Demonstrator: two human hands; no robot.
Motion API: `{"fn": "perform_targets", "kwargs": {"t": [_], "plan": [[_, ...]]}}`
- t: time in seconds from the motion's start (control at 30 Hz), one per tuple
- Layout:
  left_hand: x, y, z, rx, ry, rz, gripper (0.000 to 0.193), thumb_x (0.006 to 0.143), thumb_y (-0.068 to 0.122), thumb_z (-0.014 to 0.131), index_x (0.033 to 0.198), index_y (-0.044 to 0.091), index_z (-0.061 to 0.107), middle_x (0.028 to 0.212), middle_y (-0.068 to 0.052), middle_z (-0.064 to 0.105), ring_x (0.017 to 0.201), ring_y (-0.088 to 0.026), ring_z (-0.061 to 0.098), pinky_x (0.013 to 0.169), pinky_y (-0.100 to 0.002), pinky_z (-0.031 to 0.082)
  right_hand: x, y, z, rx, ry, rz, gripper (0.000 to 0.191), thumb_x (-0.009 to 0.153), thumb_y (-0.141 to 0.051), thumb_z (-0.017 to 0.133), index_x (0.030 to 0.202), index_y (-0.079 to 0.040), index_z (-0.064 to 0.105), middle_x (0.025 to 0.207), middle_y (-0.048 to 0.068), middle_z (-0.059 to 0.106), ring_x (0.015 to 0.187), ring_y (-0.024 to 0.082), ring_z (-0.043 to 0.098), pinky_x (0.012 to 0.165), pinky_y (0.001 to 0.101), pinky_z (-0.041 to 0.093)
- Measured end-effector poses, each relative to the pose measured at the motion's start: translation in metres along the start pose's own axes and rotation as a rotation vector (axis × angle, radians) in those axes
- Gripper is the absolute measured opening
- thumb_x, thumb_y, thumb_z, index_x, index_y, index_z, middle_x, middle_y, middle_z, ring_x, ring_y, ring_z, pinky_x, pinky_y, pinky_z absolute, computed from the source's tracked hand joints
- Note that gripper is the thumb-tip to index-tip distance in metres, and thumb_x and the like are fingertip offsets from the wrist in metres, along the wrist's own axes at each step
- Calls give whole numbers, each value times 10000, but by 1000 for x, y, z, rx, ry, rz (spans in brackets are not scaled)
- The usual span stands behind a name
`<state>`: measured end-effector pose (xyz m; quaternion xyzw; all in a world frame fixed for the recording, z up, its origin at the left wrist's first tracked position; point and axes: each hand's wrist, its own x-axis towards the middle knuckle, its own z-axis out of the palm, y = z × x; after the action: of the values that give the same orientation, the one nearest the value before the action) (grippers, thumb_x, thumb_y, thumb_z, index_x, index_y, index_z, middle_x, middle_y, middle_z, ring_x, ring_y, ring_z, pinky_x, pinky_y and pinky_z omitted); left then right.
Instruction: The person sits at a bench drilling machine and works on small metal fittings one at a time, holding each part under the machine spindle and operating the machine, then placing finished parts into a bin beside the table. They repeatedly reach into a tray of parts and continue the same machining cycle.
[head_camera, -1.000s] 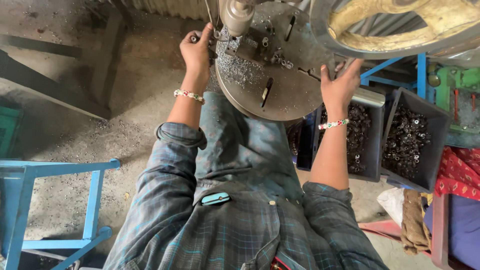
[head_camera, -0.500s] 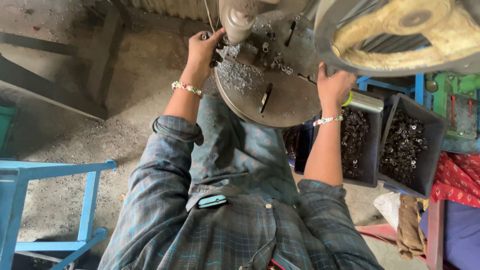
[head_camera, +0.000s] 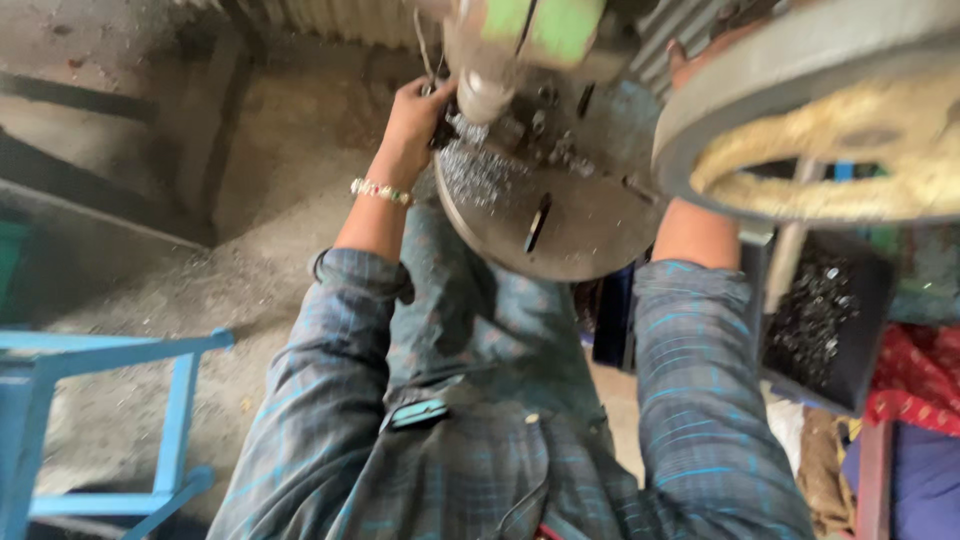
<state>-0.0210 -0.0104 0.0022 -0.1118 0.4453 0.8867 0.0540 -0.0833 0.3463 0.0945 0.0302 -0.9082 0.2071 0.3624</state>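
Since 0.5 s ago the view has dropped closer: the round machine table (head_camera: 560, 225) and flywheel (head_camera: 830, 120) now fill the upper frame, and the right hand (head_camera: 700, 55) has slid behind the wheel.

Left hand (head_camera: 415, 115) sits at the table's 10 o'clock edge, fingers curled together toward small parts under the spindle (head_camera: 485, 90); whether they pinch anything, cannot tell. Metal chips (head_camera: 475, 175) lie heaped on the table just beside that hand. Right hand at the table's 2 o'clock, only fingertips showing above the flywheel rim; its grip cannot be told. A dark bin of small metal parts (head_camera: 825, 320) stands at 4 o'clock of the table; a blue stool (head_camera: 110, 350) well apart at 8 o'clock.
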Motion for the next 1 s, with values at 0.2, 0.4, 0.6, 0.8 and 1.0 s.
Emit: {"fn": "perform_targets", "kwargs": {"t": [0.2, 0.4, 0.6, 0.8, 1.0], "plan": [[-16, -3, -25, -54, 291, 500, 119, 952, 115, 772, 926, 12, 719, 840, -47, 703, 706, -118, 632, 605, -275, 518, -105, 9, -32, -169, -179, 79, 774, 928, -372, 894, 1422, -2, 427, 1181, 199, 690, 1087, 398, 658, 951, 516, 495], [-76, 26, -98, -616, 179, 216, 194, 950, 261, 658, 871, 87, 619, 780, -86, 658, 697, -242, 618, 651, -388, 508, -154, 0, -123, 131, -193, 2, 901, 928, -326, 920, 1516, 33, 339, 1202, 217, 689, 1018, 383, 692, 866, 484, 548], [-154, -65, -83, -626, 194, -328, 124, 984, 205, 663, 941, 90, 648, 924, -103, 692, 870, -263, 674, 834, -396, 577, -150, -14, -102, 217, -131, -7, 806, 864, -302, 952, 1411, -55, 414, 915, 124, 709, 761, 317, 692, 660, 431, 541], [-187, -197, -44, -190, 124, -767, 125, 1010, 221, 710, 938, 131, 661, 836, -25, 657, 750, -192, 639, 675, -354, 577, -149, -15, -80, 187, -226, 36, 881, 897, -375, 905, 1487, -87, 316, 931, 88, 743, 815, 283, 724, 708, 400, 577], [-161, -282, 165, -96, -303, -852, 364, 966, 317, 688, 1146, 81, 476, 987, -130, 564, 859, -279, 624, 739, -397, 555, -142, -29, -72, 234, -151, -16, 1091, 847, -334, 850, 1576, 18, 119, 1343, 284, 587, 885, 254, 727, 772, 347, 606]]}}
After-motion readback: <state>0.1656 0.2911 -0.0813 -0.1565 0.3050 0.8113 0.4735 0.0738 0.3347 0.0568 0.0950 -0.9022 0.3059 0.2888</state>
